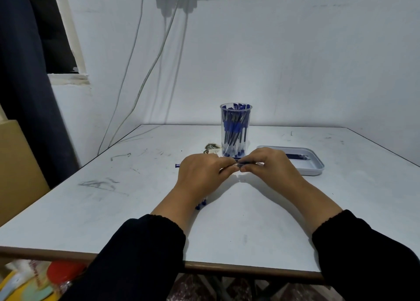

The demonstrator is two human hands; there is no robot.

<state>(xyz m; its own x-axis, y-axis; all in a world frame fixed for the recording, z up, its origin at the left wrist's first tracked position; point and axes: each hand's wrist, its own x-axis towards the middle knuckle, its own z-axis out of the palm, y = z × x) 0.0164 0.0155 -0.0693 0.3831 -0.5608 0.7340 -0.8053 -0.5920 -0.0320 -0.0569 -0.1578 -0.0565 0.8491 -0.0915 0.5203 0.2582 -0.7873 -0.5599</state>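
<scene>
Both hands meet above the middle of the white table. My left hand and my right hand pinch the same blue pen between their fingertips, and it lies level between them. A blue end pokes out to the left of my left hand. Just behind the hands stands a clear plastic cup filled with several blue pens. Under my left wrist, blue pen caps show on the table.
A shallow grey tray holding dark pen parts lies to the right of the cup. A small dark stain marks the table left of the cup. Cables hang down the wall at the back left. A cardboard box stands left of the table.
</scene>
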